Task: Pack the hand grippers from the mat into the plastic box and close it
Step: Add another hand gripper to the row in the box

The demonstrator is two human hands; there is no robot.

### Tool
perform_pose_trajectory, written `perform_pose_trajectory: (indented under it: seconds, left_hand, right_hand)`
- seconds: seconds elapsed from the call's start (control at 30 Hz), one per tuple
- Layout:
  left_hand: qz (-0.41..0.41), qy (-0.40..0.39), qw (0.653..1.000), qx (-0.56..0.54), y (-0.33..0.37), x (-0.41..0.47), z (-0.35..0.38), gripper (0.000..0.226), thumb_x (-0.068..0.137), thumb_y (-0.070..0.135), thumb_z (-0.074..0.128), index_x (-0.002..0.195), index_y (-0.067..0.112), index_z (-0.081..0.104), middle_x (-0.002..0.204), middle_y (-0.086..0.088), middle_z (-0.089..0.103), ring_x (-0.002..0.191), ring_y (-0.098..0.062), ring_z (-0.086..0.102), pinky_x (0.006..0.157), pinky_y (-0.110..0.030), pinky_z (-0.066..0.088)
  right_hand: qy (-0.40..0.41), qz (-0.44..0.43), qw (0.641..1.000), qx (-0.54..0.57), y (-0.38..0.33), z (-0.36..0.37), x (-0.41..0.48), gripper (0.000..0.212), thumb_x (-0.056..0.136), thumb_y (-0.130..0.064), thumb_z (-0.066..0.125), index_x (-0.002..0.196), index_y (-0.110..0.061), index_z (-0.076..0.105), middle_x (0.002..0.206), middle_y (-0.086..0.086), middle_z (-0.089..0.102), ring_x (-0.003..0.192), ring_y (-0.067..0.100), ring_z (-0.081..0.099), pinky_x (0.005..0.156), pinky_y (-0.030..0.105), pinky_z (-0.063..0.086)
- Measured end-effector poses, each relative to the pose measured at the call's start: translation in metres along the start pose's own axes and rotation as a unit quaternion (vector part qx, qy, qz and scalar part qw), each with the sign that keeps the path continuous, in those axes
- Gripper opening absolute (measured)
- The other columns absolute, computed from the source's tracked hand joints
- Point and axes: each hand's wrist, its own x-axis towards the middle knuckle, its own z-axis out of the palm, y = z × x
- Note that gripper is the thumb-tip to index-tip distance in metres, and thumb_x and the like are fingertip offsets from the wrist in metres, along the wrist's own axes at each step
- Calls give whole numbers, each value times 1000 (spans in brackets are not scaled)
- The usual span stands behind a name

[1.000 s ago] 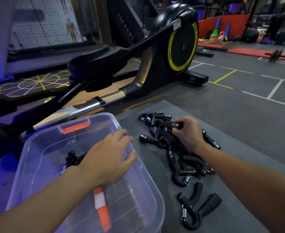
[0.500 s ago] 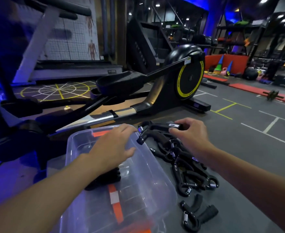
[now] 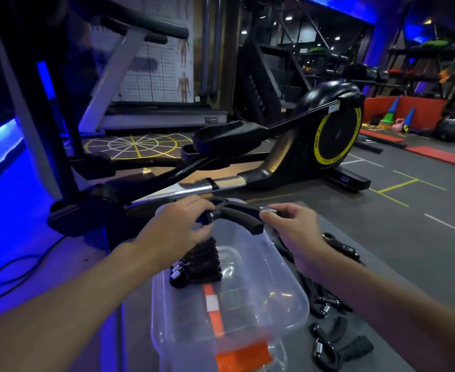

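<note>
A black hand gripper hangs over the far end of the clear plastic box. My right hand pinches one of its handles. My left hand is closed around its spring end. Several black hand grippers lie stacked inside the box under my left hand. More hand grippers lie on the grey mat to the right of the box, partly hidden by my right forearm.
A black and yellow rowing machine stands just beyond the box, its rail running close to the box's far end. The box's orange latch sits at its near end. A black cable loops on the floor at left.
My right hand has lifted a hand gripper off the pile and carried it left over the box. My left hand has risen from the box rim and taken hold of its spring end.
</note>
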Motion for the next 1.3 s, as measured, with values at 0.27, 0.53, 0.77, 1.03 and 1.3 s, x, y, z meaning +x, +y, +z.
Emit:
perform_pose_trajectory:
  seconds: [0.27,0.53,0.77,1.03,1.3]
  left_hand:
    - [-4,57,998,-3,3,-2,-19,20,86,12,70,104,15,66,90,9,61,83,-9,58,77,-26,47]
    - [-54,60,995,-62,-6,-1,-18,11,90,17,66,100,18,64,90,8,62,84,-12,59,77,-25,48]
    - [-73,44,994,-71,-14,2,-11,9,90,23,66,98,21,64,87,9,63,81,-9,59,76,-30,50]
    - [-98,25,991,-91,-17,3,-3,4,92,25,64,95,26,63,79,11,63,72,-6,59,69,-24,50]
    - [-122,1,989,-85,-29,-3,-1,5,91,27,64,95,28,62,77,10,64,70,-9,59,72,-34,53]
  right_hand:
    - [-15,-39,999,16,-9,15,-3,8,84,-16,74,90,-11,72,73,11,66,64,12,55,58,21,48]
    - [-46,-175,957,-227,-7,18,6,36,78,-35,75,103,-52,54,101,-17,62,106,13,55,90,38,45]
    - [-92,-194,963,-161,-10,22,11,27,84,-16,74,102,-35,66,94,-3,66,79,13,65,73,28,56]
    - [-131,-210,949,-193,-6,29,11,29,86,-5,69,93,-32,66,100,-6,64,92,14,66,87,34,56]
    - [-121,-147,962,-196,8,44,21,20,83,-6,72,89,-24,70,76,-4,65,67,10,60,60,16,44]
